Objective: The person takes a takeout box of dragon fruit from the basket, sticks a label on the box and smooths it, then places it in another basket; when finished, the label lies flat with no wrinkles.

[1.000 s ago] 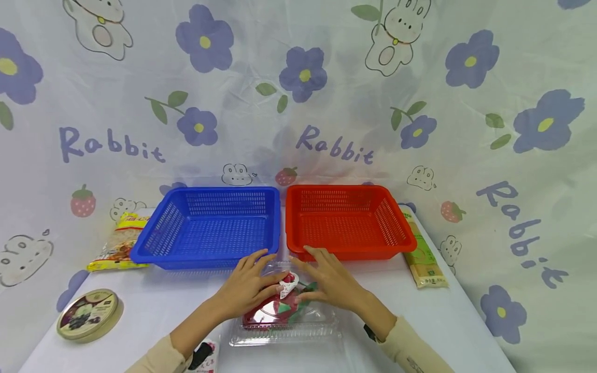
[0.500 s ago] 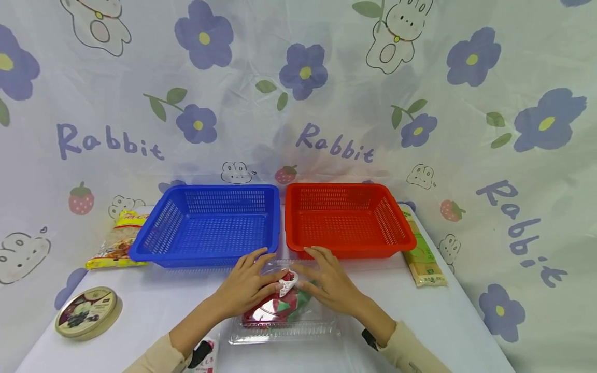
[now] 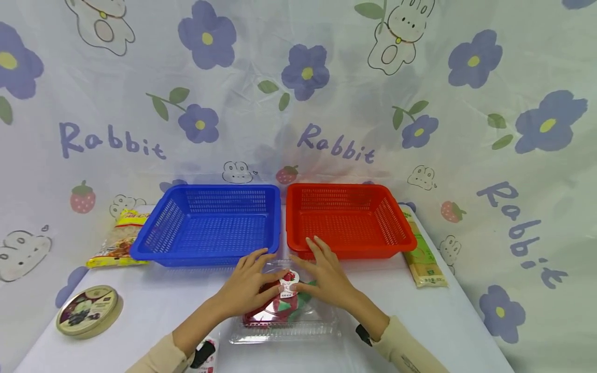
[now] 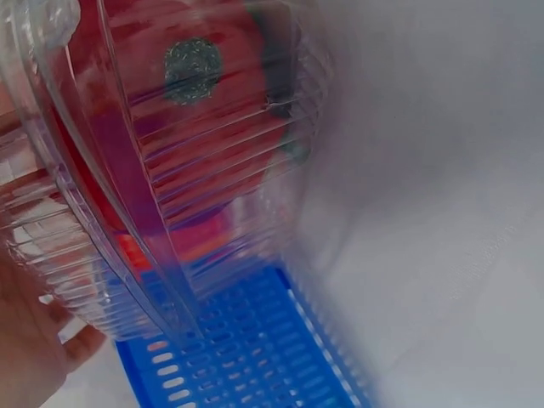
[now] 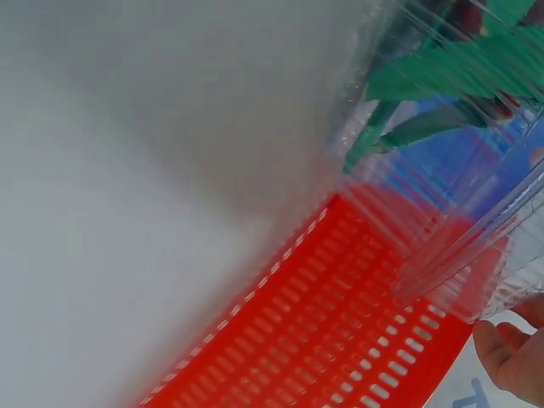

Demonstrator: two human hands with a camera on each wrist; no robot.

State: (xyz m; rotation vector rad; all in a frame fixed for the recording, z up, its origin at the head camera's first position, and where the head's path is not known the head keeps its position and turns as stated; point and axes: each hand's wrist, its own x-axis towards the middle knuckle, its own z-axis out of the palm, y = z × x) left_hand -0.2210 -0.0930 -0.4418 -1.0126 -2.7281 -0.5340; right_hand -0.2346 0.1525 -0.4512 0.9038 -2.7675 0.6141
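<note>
both hands are on a clear plastic clamshell box [image 3: 284,316] that sits on the white table [image 3: 154,305], just in front of the gap between the blue basket [image 3: 210,225] and the red basket [image 3: 347,220]. inside the box shows something red with green leaves, likely a dragon fruit, under a small round label. the left hand [image 3: 247,287] lies on the lid's left side with fingers spread and gently bent over it; the right hand [image 3: 326,277] rests on the right side, fingers straight and slightly fanned toward the red basket. judging by this, the box is only being gathered: it has not left the table, and both baskets hold nothing. off to the sides lie a round tin [image 3: 87,312], a yellow snack bag [image 3: 118,241] and a noodle packet [image 3: 424,256], all untouched.
</note>
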